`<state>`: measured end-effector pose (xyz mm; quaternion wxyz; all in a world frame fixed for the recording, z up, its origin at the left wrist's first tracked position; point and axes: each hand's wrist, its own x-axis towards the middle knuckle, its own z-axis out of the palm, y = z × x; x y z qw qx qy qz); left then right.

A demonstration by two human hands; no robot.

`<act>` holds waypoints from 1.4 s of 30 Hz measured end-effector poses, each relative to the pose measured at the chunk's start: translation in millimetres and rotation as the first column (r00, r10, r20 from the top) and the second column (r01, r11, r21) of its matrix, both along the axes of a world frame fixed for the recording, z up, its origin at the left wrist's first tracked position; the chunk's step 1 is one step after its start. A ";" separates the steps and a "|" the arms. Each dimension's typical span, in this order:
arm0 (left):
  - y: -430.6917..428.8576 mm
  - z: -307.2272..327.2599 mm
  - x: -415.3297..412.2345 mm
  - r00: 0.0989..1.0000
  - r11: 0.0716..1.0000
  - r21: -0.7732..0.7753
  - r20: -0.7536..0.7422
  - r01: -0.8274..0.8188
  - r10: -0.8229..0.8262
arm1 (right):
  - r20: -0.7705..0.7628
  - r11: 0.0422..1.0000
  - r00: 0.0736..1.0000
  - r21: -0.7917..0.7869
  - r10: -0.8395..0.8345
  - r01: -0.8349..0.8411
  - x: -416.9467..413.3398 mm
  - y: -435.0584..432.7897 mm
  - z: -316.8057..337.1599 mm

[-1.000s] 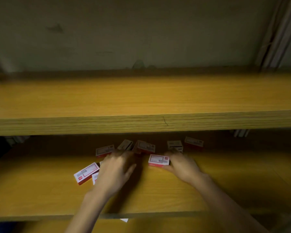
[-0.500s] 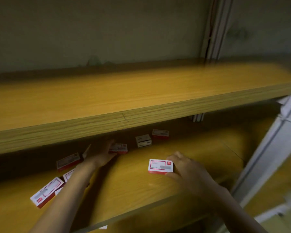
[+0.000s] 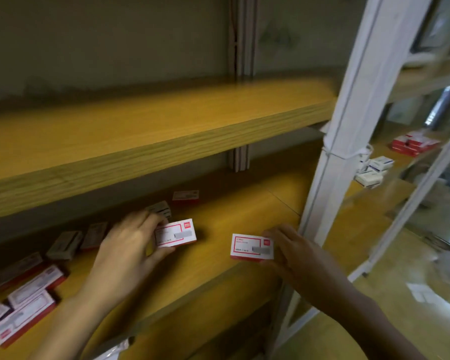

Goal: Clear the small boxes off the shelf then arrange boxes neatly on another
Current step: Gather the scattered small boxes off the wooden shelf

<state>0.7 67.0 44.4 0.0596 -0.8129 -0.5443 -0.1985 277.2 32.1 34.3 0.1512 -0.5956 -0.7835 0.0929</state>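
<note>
The left hand (image 3: 125,253) has drawn one box (image 3: 176,233) forward, fingers pinching it; right hand (image 3: 294,253) pinches a second box (image 3: 251,246). Clearing step: next, lift both off the shelf (image 3: 244,209)

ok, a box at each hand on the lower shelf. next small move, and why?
Probably lift both clear of the lower shelf: the left hand grips the left box, the right hand holds the right box near the front edge.

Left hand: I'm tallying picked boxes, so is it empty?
No, the left hand grips a red-and-white box between its thumb and fingers.
</note>
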 end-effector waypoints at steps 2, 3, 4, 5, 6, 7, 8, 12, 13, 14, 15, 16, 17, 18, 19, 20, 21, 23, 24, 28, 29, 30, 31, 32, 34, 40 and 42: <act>-9.1 6.5 26.1 0.998 0.998 0.005 -0.007 0.058 -0.058 | -0.006 1.000 1.000 0.015 -0.018 0.018 22.7 -10.2 1.6; -13.8 8.6 40.5 0.997 0.997 -0.004 -0.003 0.083 -0.083 | -0.008 0.999 0.999 0.015 -0.032 0.032 35.5 -15.3 1.9; -17.7 10.2 55.5 0.994 0.994 -0.012 0.006 0.107 -0.107 | -0.011 0.999 0.999 0.013 -0.048 0.048 49.2 -19.7 2.0; -21.1 11.0 70.6 0.991 0.991 -0.019 0.017 0.130 -0.130 | -0.010 0.998 0.998 0.011 -0.064 0.064 63.5 -24.2 2.5; -24.1 11.3 85.5 0.988 0.988 -0.026 0.030 0.153 -0.152 | -0.003 0.997 0.997 0.007 -0.081 0.081 77.9 -28.7 3.3; -26.6 11.3 100.9 0.984 0.984 -0.033 0.043 0.177 -0.175 | 0.008 0.995 0.995 0.003 -0.101 0.101 93.2 -33.4 4.4; -28.6 11.5 116.8 0.979 0.979 -0.039 0.059 0.199 -0.196 | 0.018 0.993 0.993 0.000 -0.118 0.118 109.8 -38.2 5.5; -35.9 10.5 187.6 0.966 0.968 -0.064 0.102 0.244 -0.237 | 0.044 0.986 0.985 0.004 -0.169 0.169 183.6 -54.4 9.9; -37.8 9.7 206.7 0.965 0.967 -0.062 0.105 0.246 -0.239 | 0.048 0.984 0.983 -0.001 -0.178 0.179 203.5 -56.9 9.9; -39.2 8.6 226.0 0.964 0.967 -0.058 0.113 0.246 -0.239 | 0.054 0.983 0.982 -0.005 -0.183 0.184 223.3 -58.7 9.2; -40.7 6.7 245.4 0.963 0.967 -0.056 0.121 0.250 -0.242 | 0.062 0.982 0.981 -0.002 -0.186 0.186 243.0 -60.6 7.6; -42.0 4.4 264.7 0.960 0.965 -0.052 0.128 0.256 -0.248 | 0.069 0.982 0.980 0.007 -0.188 0.188 262.5 -62.1 5.6; -43.0 1.5 284.1 0.958 0.964 -0.044 0.135 0.262 -0.254 | 0.071 0.982 0.979 0.016 -0.191 0.191 282.0 -63.6 3.2; -43.2 -2.1 302.8 0.956 0.964 -0.037 0.146 0.263 -0.255 | 0.071 0.981 0.978 0.026 -0.195 0.194 301.4 -65.2 0.6; -42.4 -5.5 321.1 0.954 0.964 -0.041 0.160 0.262 -0.253 | 0.070 0.979 0.977 0.033 -0.202 0.200 320.0 -66.6 -1.7; -40.9 -8.6 338.2 0.952 0.963 -0.054 0.175 0.264 -0.251 | 0.068 0.977 0.975 0.037 -0.211 0.209 337.5 -68.0 -3.2; -38.2 -10.6 354.3 0.949 0.961 -0.063 0.186 0.269 -0.254 | 0.064 0.975 0.973 0.037 -0.221 0.219 354.2 -69.0 -4.0; -29.5 -12.3 384.1 0.946 0.958 -0.063 0.187 0.280 -0.264 | 0.067 0.970 0.967 0.038 -0.244 0.242 386.4 -68.9 -4.4; -24.2 -11.9 399.2 0.946 0.956 -0.066 0.179 0.285 -0.269 | 0.078 0.964 0.961 0.041 -0.265 0.262 402.3 -67.8 -4.9; -0.4 -9.1 455.5 0.936 0.945 -0.056 0.171 0.321 -0.308 | 0.100 0.940 0.935 0.060 -0.340 0.335 456.3 -55.9 -7.8; 6.0 -8.2 468.6 0.933 0.942 -0.049 0.166 0.331 -0.319 | 0.099 0.938 0.932 0.059 -0.347 0.343 467.5 -51.3 -8.5; 12.8 -8.1 481.3 0.929 0.938 -0.045 0.163 0.342 -0.331 | 0.095 0.937 0.932 0.059 -0.350 0.346 478.4 -46.4 -9.5; 20.4 -8.6 493.9 0.925 0.934 -0.045 0.166 0.354 -0.342 | 0.086 0.936 0.932 0.063 -0.351 0.347 489.1 -41.0 -10.3; 28.4 -9.4 506.6 0.920 0.930 -0.049 0.173 0.364 -0.351 | 0.077 0.934 0.932 0.068 -0.355 0.351 500.1 -35.2 -11.2; 47.1 -10.2 532.8 0.915 0.925 -0.051 0.175 0.377 -0.363 | 0.074 0.928 0.926 0.083 -0.369 0.363 524.7 -20.5 -12.8; 116.7 -3.8 610.1 0.908 0.921 -0.041 0.192 0.387 -0.373 | 0.094 0.921 0.917 0.090 -0.387 0.380 602.1 45.0 -11.8; 141.9 -0.6 635.5 0.915 0.928 -0.025 0.183 0.371 -0.361 | 0.095 0.918 0.914 0.099 -0.393 0.385 628.7 72.1 -9.5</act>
